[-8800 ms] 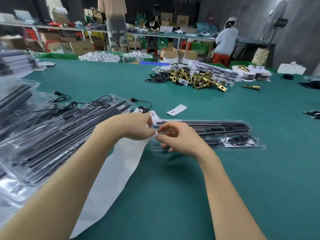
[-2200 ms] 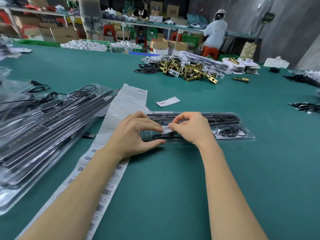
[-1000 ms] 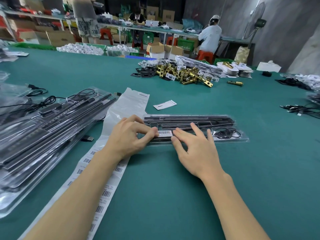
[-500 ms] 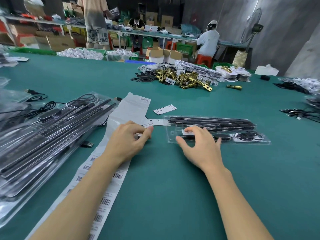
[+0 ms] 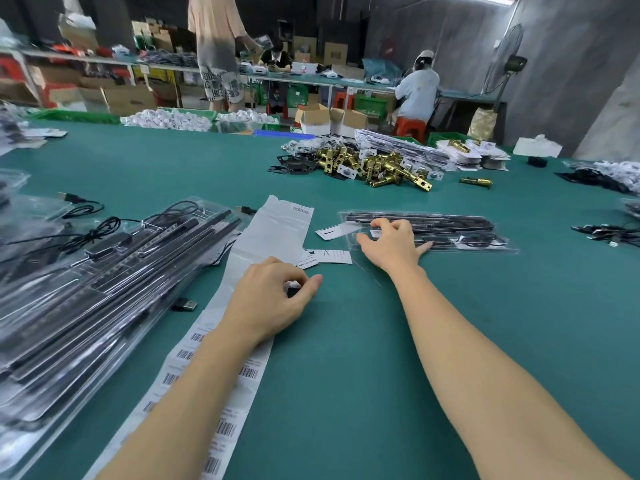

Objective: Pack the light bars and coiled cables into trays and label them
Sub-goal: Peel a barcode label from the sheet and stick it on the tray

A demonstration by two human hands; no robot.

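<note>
**A:** Which step does the figure show?

**B:** The labelling step, judged near its end for one tray. The packed tray (image 5: 460, 233) lies flat on the green tabletop (image 5: 381, 341), right of centre, holding black light bars (image 5: 446, 221) and one coiled cable (image 5: 479, 241). A white barcode label (image 5: 375, 233) sits on its left end. The right hand (image 5: 393, 244) rests on that end, fingers (image 5: 381, 224) spread and nearly straight, gripping nothing.

**A:** And the left hand?

**B:** The left hand (image 5: 273, 301) lies on the label sheet (image 5: 277, 233), fingers loosely curled with thumb and forefinger close together. Whether they pinch a label cannot be told.

**A:** What does the next move call for?

**B:** Probably sliding the finished tray clear to the right, then drawing the next one from the stack of trays (image 5: 104, 292) at the left. That needs a flat push rather than a grasp, and a label peeled from the sheet without creasing.

**A:** Counts?

**B:** One tray under the right hand; one label visible on it; one coiled cable in it. The bars inside overlap, so their number cannot be told. One label sheet, its upper part mostly bare backing, barcodes remaining along the lower part. Three small paper slips (image 5: 330, 256) lie between the sheet and the tray. The stacked trays overlap too much to count. A heap of brass fittings (image 5: 377, 168) lies well beyond.
</note>
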